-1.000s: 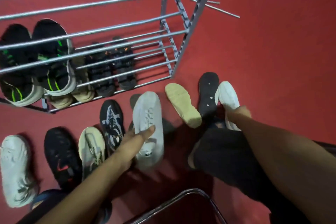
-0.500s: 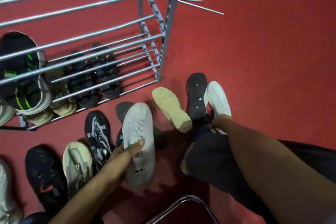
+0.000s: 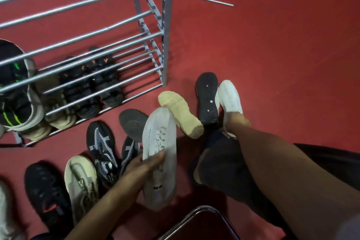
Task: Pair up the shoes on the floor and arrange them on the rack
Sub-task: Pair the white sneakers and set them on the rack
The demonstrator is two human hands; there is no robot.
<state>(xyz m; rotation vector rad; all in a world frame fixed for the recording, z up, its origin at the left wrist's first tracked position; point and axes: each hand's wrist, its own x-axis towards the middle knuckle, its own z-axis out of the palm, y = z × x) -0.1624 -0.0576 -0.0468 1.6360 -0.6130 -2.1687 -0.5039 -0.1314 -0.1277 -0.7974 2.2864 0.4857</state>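
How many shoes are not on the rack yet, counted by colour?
white shoes: 3
cream shoes: 2
black-and-grey patterned shoes: 2
other dark shoes: 3
Total: 10

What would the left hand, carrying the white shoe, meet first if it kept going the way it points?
Probably the cream upturned shoe: the left hand points up-right, and the white shoe it holds already overlaps that sole in the picture. Depth is unclear, so it could pass above.

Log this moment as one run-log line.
left hand: holds white shoe, sole up | right hand: on white sneaker | rack: partly filled
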